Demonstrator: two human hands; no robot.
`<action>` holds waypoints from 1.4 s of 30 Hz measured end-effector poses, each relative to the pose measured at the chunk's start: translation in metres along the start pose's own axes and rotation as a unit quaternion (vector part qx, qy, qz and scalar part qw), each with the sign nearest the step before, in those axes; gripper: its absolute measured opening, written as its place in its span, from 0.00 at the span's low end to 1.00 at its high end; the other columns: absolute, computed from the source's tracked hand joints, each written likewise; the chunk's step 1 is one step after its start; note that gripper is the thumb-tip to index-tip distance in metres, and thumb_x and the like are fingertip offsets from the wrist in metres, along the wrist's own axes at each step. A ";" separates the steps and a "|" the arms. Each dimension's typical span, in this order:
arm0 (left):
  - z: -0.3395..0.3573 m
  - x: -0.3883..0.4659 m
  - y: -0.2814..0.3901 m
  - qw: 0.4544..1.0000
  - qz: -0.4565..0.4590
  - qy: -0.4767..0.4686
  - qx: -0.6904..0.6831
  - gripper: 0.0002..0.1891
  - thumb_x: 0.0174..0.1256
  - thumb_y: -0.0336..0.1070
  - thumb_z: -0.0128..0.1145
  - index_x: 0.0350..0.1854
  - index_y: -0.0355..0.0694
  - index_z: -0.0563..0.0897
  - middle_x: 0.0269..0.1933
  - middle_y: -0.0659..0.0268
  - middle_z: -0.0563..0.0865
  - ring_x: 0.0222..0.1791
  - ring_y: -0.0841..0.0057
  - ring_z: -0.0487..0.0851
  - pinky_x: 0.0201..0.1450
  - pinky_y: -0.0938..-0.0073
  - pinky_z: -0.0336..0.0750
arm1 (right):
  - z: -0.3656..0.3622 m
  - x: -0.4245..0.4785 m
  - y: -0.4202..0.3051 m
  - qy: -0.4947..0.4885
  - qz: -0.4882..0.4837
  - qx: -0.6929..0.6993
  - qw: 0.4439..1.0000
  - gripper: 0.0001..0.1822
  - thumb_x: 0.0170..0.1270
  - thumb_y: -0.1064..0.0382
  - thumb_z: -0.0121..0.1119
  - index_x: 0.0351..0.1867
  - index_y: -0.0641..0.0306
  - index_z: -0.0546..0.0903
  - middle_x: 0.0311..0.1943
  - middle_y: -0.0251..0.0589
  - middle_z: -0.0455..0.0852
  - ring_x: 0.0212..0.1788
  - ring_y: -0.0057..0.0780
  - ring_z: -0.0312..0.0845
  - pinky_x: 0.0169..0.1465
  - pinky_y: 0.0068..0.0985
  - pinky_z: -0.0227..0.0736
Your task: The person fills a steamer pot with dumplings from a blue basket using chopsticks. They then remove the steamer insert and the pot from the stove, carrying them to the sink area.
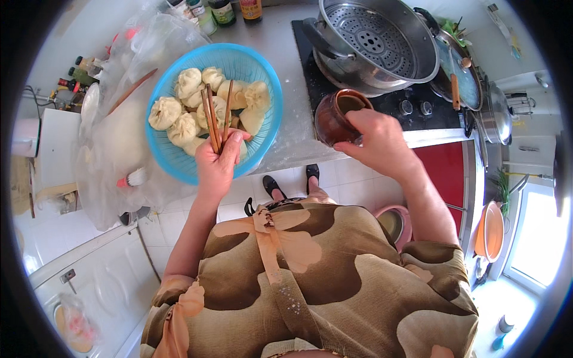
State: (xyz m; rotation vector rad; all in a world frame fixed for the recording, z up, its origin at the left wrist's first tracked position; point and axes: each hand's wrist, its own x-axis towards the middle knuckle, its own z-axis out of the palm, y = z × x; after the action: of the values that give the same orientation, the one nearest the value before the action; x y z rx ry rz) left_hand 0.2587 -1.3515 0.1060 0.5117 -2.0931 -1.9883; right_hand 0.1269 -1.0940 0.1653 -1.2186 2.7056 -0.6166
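My left hand (218, 161) grips a few wooden chopsticks (209, 109), their ends pointing up and fanned apart. It is over the near rim of a blue plastic basket (276, 112). Pleated steamed buns (164, 112) and some smoother dough pieces (252, 121) lie in the basket, partly hidden by the hand. My right hand (376, 141) has hold of a brown glazed ceramic jar (329, 118) by its near right side, at the front edge of the stove. The jar's mouth is tilted up to the right; its contents are hard to make out.
A metal steamer pot (358, 67) with a perforated tray stands on the black cooktop (309, 53). Beside it is a glass-lidded pan (468, 85). Clear plastic sheeting (130, 116), a rolling pin (132, 91) and a brush (134, 177) are at the left. Bottles (222, 12) stand behind.
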 end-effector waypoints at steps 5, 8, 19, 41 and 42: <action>0.007 0.000 0.009 1.000 0.007 0.012 -0.015 0.10 0.69 0.34 0.54 0.36 0.33 0.83 0.19 0.75 0.72 0.19 0.90 0.66 0.23 0.86 0.59 | -0.085 0.020 -0.015 -0.004 0.012 0.113 0.994 0.18 0.43 0.60 0.73 0.30 0.68 0.77 0.25 0.48 0.81 0.29 0.40 0.79 0.37 0.29 0.74; 0.014 0.004 0.013 1.000 0.022 0.011 -0.015 0.10 0.69 0.34 0.54 0.36 0.32 0.83 0.20 0.75 0.73 0.20 0.90 0.66 0.23 0.86 0.60 | -0.118 0.039 -0.008 0.008 0.000 0.118 0.993 0.20 0.47 0.62 0.72 0.42 0.66 0.81 0.30 0.34 0.84 0.32 0.18 0.75 0.40 0.21 0.72; 0.032 0.013 0.018 0.996 0.031 0.078 0.007 0.09 0.69 0.33 0.54 0.36 0.33 0.83 0.20 0.76 0.73 0.20 0.90 0.66 0.23 0.86 0.59 | -0.127 0.103 0.082 0.033 0.002 0.056 0.998 0.24 0.55 0.55 0.67 0.52 0.63 0.79 0.36 0.37 0.86 0.36 0.24 0.80 0.42 0.23 0.75; 0.083 0.038 0.017 0.994 0.048 0.094 0.036 0.08 0.68 0.34 0.55 0.37 0.35 0.84 0.20 0.78 0.72 0.19 0.92 0.65 0.22 0.87 0.58 | -0.066 0.134 0.177 -0.071 0.233 0.501 0.830 0.21 0.55 0.46 0.66 0.46 0.51 0.79 0.38 0.30 0.83 0.39 0.17 0.74 0.28 0.14 0.64; 0.083 0.038 0.016 0.994 0.049 0.092 0.034 0.08 0.68 0.34 0.55 0.37 0.35 0.84 0.20 0.78 0.73 0.19 0.92 0.65 0.22 0.87 0.58 | -0.064 0.137 0.180 -0.078 0.246 0.532 0.807 0.20 0.56 0.47 0.66 0.46 0.51 0.79 0.38 0.29 0.83 0.39 0.17 0.74 0.27 0.14 0.64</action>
State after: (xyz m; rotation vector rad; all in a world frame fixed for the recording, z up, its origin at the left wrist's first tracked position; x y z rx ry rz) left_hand 0.1902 -1.2888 0.1125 0.5705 -2.0376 -1.7500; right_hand -0.1071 -1.0675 0.1593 -0.2334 1.8030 -1.5156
